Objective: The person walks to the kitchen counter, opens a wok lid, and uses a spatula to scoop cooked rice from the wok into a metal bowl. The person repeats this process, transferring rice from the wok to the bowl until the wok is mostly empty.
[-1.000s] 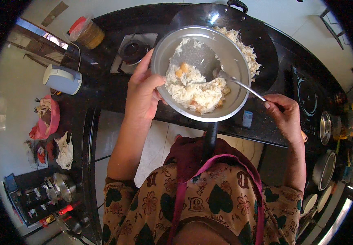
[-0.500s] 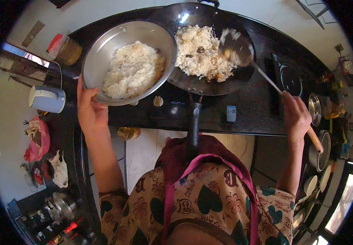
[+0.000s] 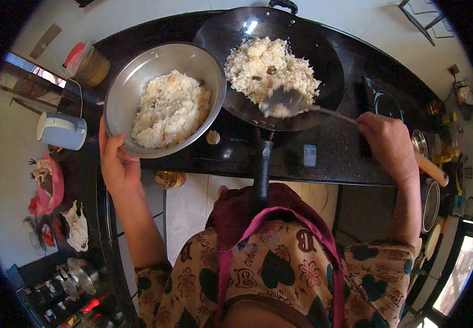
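Observation:
My left hand (image 3: 120,164) grips the near left rim of a wide steel bowl (image 3: 124,87), tilted a little beside the wok. White rice (image 3: 173,109) with a few brown bits lies in the bowl. My right hand (image 3: 385,143) is closed around the long handle of a wok spatula (image 3: 283,99), whose wooden end sticks out past the wrist. The spatula's broad dark head is at the near side of a rice heap (image 3: 263,65) with dark pieces in it. That heap sits in a black wok (image 3: 326,65), with the wok's handle (image 3: 262,169) pointing toward me.
A lidded jar (image 3: 88,65) and a blue-grey kettle (image 3: 62,131) stand on the left. Past the wok on the right is a round hob (image 3: 387,104). Pans (image 3: 430,205) line the right side. An oil bottle (image 3: 169,179) stands below the counter's front edge.
The spatula head has come down and left, from the wok's right side to the near edge of the rice. My left hand has brought the bowl slightly left and nearer.

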Motion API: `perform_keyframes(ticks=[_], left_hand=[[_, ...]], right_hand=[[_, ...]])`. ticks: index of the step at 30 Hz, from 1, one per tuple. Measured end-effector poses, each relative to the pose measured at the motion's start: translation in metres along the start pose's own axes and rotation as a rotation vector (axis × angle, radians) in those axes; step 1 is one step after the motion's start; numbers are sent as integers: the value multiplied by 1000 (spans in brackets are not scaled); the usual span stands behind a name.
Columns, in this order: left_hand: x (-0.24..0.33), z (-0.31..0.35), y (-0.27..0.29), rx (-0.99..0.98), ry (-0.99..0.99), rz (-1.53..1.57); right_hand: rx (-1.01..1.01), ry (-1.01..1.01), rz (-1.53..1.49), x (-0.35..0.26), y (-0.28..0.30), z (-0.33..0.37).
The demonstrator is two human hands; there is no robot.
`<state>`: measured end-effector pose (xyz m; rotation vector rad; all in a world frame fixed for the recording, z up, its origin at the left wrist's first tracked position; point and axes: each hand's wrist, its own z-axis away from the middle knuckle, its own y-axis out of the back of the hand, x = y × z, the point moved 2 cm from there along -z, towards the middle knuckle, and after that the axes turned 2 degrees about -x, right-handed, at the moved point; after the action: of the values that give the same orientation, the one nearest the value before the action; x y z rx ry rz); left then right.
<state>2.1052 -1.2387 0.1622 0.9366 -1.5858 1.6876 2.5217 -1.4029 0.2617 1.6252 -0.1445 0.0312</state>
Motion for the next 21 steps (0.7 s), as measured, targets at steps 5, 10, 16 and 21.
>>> perform_keyframes(ticks=[5,10,16,21], left_hand=[[-5,1,9,31,-17,-9],[-10,-1,11,68,-9,9],[-3,-7,12,-66,42,70],[3,-7,13,-59,33,30]], right_hand=[[-233,138,177,-12,9,-27],[-300,91,361,-34,-57,-48],[72,-97,165,-56,-116,-63],[102,-52,135,-43,-98,-56]])
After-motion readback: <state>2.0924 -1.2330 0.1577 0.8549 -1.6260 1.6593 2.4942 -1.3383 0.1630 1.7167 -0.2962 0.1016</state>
